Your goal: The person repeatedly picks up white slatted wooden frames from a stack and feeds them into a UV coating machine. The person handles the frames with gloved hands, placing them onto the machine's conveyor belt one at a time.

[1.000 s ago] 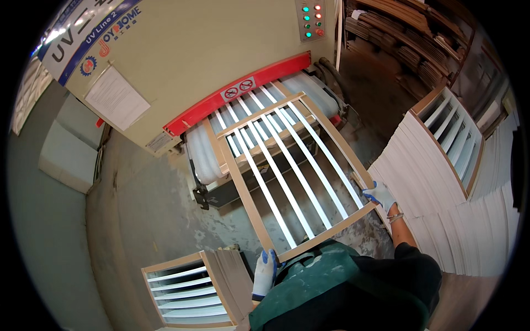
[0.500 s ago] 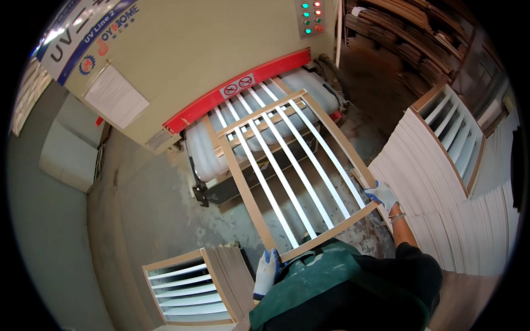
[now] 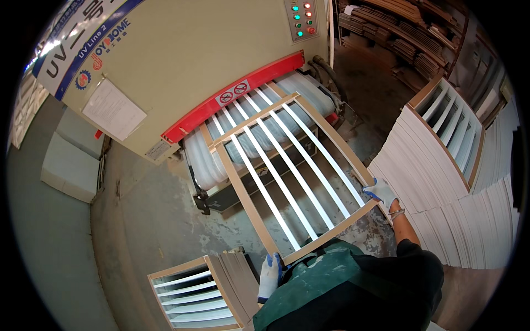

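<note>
Slatted frame [image 3: 296, 174] — in gloved hands [image 3: 270, 277] [image 3: 382, 191]

All the print is on the beige machine [image 3: 182, 60]. White sign [image 3: 69, 52], upper left: big dark characters. Blue stripe [image 3: 110, 28] along its lower edge: white lettering, legible. Below that, a logo in red-orange and blue letters [image 3: 116, 36], then a blue gear emblem [image 3: 83, 79] with a red centre. Taped-up paper sheet [image 3: 114, 108]: printed lines, too small to read. Red bar [image 3: 265, 76]: pale sticker [image 3: 233, 92] with two round slashed prohibition symbols, side by side. Lower corner: small pale label [image 3: 158, 149], print too fine to read.
</note>
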### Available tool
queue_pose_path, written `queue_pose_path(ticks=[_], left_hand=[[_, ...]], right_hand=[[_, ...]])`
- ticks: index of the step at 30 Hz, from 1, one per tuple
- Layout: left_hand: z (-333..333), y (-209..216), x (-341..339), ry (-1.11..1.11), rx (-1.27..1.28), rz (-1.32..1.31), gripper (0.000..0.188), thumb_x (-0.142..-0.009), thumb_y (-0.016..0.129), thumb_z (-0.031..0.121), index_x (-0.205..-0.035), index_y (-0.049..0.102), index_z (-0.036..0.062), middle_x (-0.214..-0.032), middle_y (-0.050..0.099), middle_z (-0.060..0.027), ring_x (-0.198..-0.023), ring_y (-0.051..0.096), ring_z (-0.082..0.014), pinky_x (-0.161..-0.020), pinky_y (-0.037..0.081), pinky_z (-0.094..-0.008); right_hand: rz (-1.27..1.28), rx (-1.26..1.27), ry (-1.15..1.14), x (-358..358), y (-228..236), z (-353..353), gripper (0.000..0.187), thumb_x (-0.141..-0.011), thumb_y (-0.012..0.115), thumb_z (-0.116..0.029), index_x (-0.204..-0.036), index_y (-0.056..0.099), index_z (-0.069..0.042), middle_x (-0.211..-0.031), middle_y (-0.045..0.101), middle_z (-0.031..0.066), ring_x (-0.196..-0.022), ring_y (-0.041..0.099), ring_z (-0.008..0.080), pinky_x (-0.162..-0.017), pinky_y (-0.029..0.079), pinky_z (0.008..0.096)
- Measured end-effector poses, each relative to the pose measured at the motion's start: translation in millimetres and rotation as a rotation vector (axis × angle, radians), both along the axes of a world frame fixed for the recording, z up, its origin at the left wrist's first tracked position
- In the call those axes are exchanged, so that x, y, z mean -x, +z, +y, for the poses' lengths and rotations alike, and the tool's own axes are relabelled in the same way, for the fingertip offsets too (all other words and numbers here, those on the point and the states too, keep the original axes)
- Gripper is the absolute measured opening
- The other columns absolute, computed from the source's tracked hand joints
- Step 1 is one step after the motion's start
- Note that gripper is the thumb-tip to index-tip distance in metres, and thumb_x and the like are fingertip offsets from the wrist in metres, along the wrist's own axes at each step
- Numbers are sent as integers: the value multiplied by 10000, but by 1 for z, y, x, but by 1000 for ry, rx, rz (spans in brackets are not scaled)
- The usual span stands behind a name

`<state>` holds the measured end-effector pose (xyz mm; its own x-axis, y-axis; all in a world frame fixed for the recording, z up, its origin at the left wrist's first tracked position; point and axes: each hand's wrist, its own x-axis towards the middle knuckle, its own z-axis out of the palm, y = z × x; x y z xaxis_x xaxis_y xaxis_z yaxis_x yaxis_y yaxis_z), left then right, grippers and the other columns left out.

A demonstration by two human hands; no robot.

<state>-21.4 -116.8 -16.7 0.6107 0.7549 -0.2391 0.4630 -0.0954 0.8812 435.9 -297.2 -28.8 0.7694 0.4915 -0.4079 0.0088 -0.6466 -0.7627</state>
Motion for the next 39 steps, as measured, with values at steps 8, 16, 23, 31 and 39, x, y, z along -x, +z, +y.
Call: queue_pose_path(ticks=[8, 16, 23, 31, 39], left_hand=[[2, 28, -15, 125, 164, 36, 387, -1052, 475, 355, -945, 545, -10, -806, 567, -163, -787, 588, -299, -736, 479, -396], [33, 22, -28, 144, 315, -25, 384, -1056, 464, 305, -902, 547, -36, -803, 596, -128, -728, 633, -258, -707, 529, -373], [56, 7, -40, 248, 418, -118, 393, -1056, 472, 325, -915, 549, -34, -806, 583, -121, -732, 658, -237, -703, 558, -357], [85, -6, -51, 197, 304, -269, 422, -1071, 446, 359, -964, 565, -32, -817, 597, -116, -764, 691, -221, -714, 579, -334], [92, -11, -54, 235, 402, -227, 418, -1073, 445, 364, -1124, 584, -26, -1019, 709, -178, -821, 705, -217, -772, 571, -332]], right_hand=[[23, 51, 42, 0, 11, 14, 279, -792, 778, -216, -919, 666, 7, -674, 623, 60, -521, 543, 139, -491, 424, 314], [-54, 220, 15, -16, -7, 38, 699, -799, 764, -198, -1403, 483, 14, -968, 708, 152, -749, 663, 237, -652, 508, 357], [-537, -90, 179, -15, -11, 54, 766, -848, 704, -212, -1539, 379, -145, -1333, 587, 222, -1174, 605, 376, -974, 498, 428], [-376, 41, 231, -29, 15, 92, 662, -881, 661, -222, -1504, 445, -166, -1163, 663, 237, -1058, 643, 377, -944, 494, 443], [-360, -26, 239, -42, 9, 121, 663, -882, 687, -191, -1495, 448, -107, -1082, 692, 239, -792, 697, 313, -776, 544, 406]])
